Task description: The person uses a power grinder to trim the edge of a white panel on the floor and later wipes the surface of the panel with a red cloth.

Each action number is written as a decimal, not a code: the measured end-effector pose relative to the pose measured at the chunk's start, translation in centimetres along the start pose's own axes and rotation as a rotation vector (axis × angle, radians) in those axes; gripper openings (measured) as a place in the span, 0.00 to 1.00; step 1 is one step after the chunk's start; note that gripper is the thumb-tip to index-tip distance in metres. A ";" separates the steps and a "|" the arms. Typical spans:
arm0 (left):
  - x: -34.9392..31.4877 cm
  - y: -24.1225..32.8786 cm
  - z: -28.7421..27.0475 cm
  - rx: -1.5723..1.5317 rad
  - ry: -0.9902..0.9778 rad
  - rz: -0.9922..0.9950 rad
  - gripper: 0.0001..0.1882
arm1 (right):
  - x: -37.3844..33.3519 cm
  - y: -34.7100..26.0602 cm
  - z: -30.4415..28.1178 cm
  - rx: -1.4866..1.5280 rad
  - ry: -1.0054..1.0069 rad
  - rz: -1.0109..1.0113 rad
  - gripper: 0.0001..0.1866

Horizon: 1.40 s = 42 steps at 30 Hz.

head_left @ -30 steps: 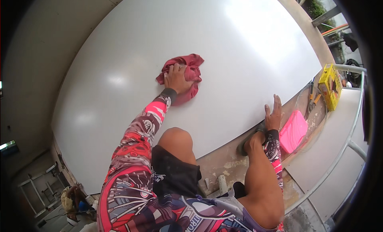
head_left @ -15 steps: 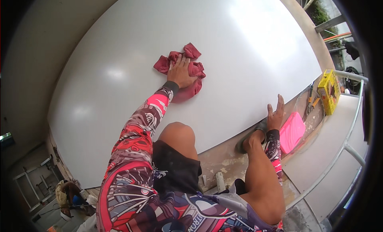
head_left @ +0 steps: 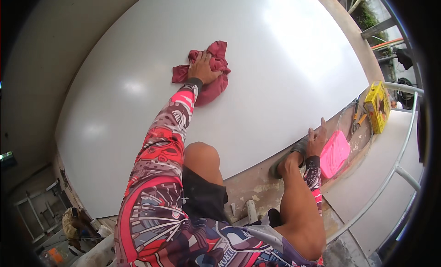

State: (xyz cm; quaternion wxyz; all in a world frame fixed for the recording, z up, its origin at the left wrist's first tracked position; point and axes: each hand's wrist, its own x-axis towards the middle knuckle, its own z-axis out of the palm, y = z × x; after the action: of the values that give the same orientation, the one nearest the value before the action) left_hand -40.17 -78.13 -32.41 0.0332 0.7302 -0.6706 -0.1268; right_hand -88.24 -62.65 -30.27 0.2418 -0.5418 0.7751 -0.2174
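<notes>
A big glossy white board (head_left: 257,111) fills the space before me. On it lies a crumpled dark red cloth (head_left: 213,90), bunched up around my left hand (head_left: 203,70). That hand presses down on the cloth, its fingers and thumb sunk into the folds, so I take it as gripping it. Over to the right, my right hand (head_left: 316,140) is held near the board's edge, above my foot and beside a bright pink flat piece (head_left: 334,154). Its fingers are apart, one stretched out and the others bent, with nothing in them.
Pliers with orange handles (head_left: 358,121) and a yellow box (head_left: 377,106) lie on the right ledge. A pale metal railing (head_left: 398,150) curves along the right side. A wall (head_left: 41,83) rises at the left. Another person (head_left: 73,223) is low at the far left.
My left hand has slid the red cloth farther away and a little left over the board. The right hand has dropped slightly, and its fingers are more bent.
</notes>
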 end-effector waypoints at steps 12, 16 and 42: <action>-0.7 -0.9 -0.2 -0.015 0.002 -0.091 0.47 | -2.8 -0.9 1.0 -0.020 0.168 -0.044 0.33; -1.5 -1.2 0.1 -0.035 -0.003 -0.094 0.50 | -3.9 -1.4 1.3 -0.002 0.182 -0.034 0.33; 2.7 1.5 -1.2 -0.069 -0.004 -0.246 0.46 | -2.8 1.5 2.8 -0.028 0.280 -0.075 0.30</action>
State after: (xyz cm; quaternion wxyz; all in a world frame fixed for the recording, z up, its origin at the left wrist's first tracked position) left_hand -41.17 -81.11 -31.34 0.0412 0.8052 -0.5710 -0.1546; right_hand -86.84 -59.75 -33.02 0.1152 -0.5381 0.7834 -0.2889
